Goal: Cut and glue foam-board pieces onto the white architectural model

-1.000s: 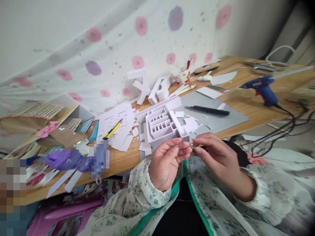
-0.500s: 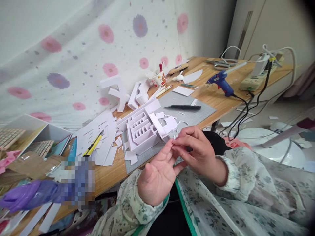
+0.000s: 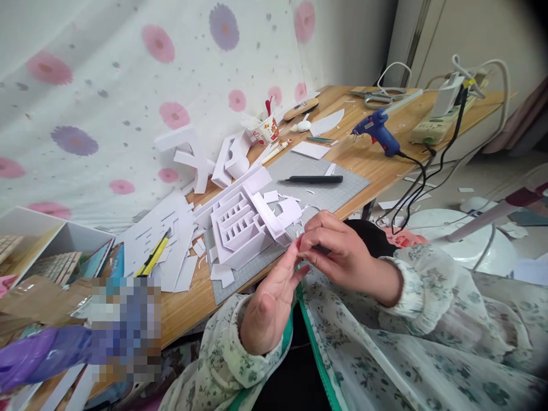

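My left hand [image 3: 272,311] is held in front of me over my lap, its palm turned inward and its fingers stretched out. The thumb and fingertips of my right hand [image 3: 342,251] are pinched together at the left fingertips; whether a small scrap lies between them is hidden. Just beyond the hands, a white foam-board model [image 3: 252,251] with small stepped compartments rests on a grey cutting mat [image 3: 353,185]. Small white offcuts [image 3: 289,211] lie against it. A black pen-shaped craft knife [image 3: 314,179] lies on the mat, apart from both hands.
A blue hot-glue gun [image 3: 379,131] stands at the right with its cord, near a power strip [image 3: 426,130] and scissors [image 3: 377,100]. Behind the model are white curved pieces [image 3: 235,162] and a paper cup [image 3: 266,131]. A yellow utility knife [image 3: 154,256] lies on white sheets [image 3: 145,228].
My left palm has turned more edge-on, and its fingers have drawn closer together. My right hand keeps pinching at the left fingertips. The view has shifted slightly.
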Tool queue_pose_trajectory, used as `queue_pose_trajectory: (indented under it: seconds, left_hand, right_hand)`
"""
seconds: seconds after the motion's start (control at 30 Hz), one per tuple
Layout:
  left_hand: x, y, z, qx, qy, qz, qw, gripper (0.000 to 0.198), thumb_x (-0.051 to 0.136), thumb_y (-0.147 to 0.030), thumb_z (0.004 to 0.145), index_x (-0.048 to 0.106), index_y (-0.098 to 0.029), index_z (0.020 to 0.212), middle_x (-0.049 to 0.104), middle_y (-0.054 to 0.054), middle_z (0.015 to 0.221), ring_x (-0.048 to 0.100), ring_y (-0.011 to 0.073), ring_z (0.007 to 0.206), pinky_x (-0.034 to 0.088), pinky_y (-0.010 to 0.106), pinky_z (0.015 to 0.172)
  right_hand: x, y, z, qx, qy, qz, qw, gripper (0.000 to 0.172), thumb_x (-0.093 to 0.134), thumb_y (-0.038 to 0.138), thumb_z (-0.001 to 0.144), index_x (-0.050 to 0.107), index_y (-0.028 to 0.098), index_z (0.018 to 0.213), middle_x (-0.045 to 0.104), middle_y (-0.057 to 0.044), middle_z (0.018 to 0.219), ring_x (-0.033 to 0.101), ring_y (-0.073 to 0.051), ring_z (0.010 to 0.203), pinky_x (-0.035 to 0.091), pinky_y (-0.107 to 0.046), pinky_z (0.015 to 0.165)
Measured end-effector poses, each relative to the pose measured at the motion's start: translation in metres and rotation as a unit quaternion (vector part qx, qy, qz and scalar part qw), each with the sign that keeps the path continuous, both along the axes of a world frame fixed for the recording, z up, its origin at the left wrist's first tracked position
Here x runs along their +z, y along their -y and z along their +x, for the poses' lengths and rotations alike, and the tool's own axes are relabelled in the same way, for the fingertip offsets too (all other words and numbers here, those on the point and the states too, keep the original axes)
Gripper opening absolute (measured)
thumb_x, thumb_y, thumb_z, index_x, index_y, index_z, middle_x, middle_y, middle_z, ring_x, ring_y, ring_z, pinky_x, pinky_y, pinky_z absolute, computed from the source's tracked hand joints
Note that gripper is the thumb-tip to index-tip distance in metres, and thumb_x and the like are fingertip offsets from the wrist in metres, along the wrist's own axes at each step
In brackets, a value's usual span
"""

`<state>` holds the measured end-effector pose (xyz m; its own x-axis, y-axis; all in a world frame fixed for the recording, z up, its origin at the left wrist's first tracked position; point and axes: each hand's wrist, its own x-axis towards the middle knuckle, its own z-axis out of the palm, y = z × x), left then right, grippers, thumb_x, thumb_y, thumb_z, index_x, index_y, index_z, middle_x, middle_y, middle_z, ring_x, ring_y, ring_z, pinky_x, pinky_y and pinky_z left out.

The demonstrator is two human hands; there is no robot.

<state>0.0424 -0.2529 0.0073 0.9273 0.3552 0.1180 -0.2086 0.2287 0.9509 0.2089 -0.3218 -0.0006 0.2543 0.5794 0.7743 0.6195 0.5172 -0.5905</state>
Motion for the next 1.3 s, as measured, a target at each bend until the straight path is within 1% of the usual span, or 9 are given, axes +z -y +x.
queue_pose_trajectory:
  seconds: [0.17,0.3,0.43,0.6,0.73,0.8,0.93,1.1,1.3]
  left_hand:
    - [0.005,0.005,0.006,-0.024,-0.002,-0.066,0.998,0.083,0.035,-0.077,0.079,0.035,-0.027,0.146,0.021,0.003,0.159,0.010,0.0328,0.146,0.019,0.051,0.116]
    - [0.009,0.005,0.005,-0.019,-0.005,-0.115,0.993,0.090,0.032,-0.082,0.075,0.039,-0.024,0.144,0.022,0.006,0.158,0.009,0.0346,0.146,0.021,0.054,0.114]
    - [0.010,0.002,0.006,-0.029,-0.009,-0.138,0.990,0.092,0.033,-0.085,0.073,0.041,-0.026,0.143,0.019,0.004,0.159,0.006,0.0344,0.146,0.023,0.055,0.113]
    - [0.009,0.002,0.008,-0.034,0.005,-0.147,0.989,0.089,0.034,-0.083,0.074,0.041,-0.026,0.143,0.020,0.003,0.159,0.007,0.0327,0.146,0.021,0.053,0.114]
    - [0.009,0.001,0.008,-0.027,0.008,-0.160,0.987,0.087,0.033,-0.082,0.076,0.039,-0.027,0.143,0.020,0.003,0.159,0.011,0.0320,0.145,0.024,0.051,0.113]
    - [0.010,0.000,0.007,-0.025,0.005,-0.159,0.987,0.089,0.033,-0.083,0.074,0.040,-0.027,0.143,0.019,0.003,0.159,0.012,0.0333,0.145,0.026,0.052,0.112]
    - [0.012,0.001,0.007,-0.023,-0.006,-0.146,0.989,0.091,0.034,-0.086,0.071,0.043,-0.028,0.141,0.020,0.003,0.158,0.009,0.0348,0.145,0.028,0.054,0.110]
    - [0.010,0.004,0.008,-0.028,-0.002,-0.147,0.989,0.093,0.035,-0.086,0.071,0.042,-0.026,0.142,0.024,0.005,0.157,0.010,0.0347,0.145,0.022,0.055,0.113]
    - [0.007,0.006,0.010,-0.044,0.004,-0.124,0.991,0.091,0.035,-0.084,0.072,0.041,-0.026,0.143,0.028,0.006,0.155,0.011,0.0343,0.145,0.018,0.054,0.114]
  right_hand:
    - [-0.002,0.003,-0.007,-0.006,0.016,0.006,1.000,0.011,0.053,0.011,0.086,0.054,0.020,0.079,0.055,-0.004,0.078,0.051,-0.017,0.075,0.044,-0.033,0.069]
    - [-0.001,0.005,-0.006,-0.009,-0.040,0.031,0.999,0.009,0.056,0.012,0.085,0.054,0.020,0.082,0.053,-0.003,0.078,0.052,-0.016,0.074,0.046,-0.031,0.067]
    - [-0.001,0.005,-0.003,-0.010,-0.070,0.038,0.997,0.009,0.057,0.013,0.085,0.055,0.021,0.081,0.051,-0.002,0.077,0.052,-0.015,0.072,0.045,-0.029,0.064]
    - [0.002,0.010,-0.005,0.014,-0.079,0.042,0.996,0.011,0.060,0.010,0.083,0.055,0.019,0.079,0.051,-0.001,0.076,0.050,-0.014,0.072,0.045,-0.028,0.064]
    - [0.006,0.015,-0.006,0.040,-0.083,0.062,0.994,0.009,0.059,0.011,0.083,0.055,0.019,0.082,0.050,-0.002,0.078,0.051,-0.014,0.073,0.045,-0.029,0.065]
    - [0.006,0.016,-0.004,0.029,-0.089,0.060,0.994,0.010,0.059,0.012,0.084,0.055,0.021,0.084,0.050,-0.002,0.079,0.051,-0.015,0.073,0.046,-0.030,0.065]
    - [0.002,0.013,0.000,-0.023,-0.110,0.043,0.993,0.008,0.060,0.014,0.085,0.056,0.021,0.083,0.051,-0.002,0.078,0.052,-0.015,0.073,0.046,-0.031,0.066]
    - [0.001,0.008,-0.002,-0.010,-0.061,0.028,0.998,0.007,0.061,0.014,0.084,0.060,0.021,0.087,0.054,-0.003,0.078,0.054,-0.015,0.074,0.048,-0.030,0.066]
    - [0.002,0.004,-0.005,-0.035,-0.026,0.010,0.999,0.005,0.060,0.016,0.085,0.060,0.021,0.085,0.055,-0.003,0.077,0.053,-0.016,0.073,0.045,-0.032,0.066]
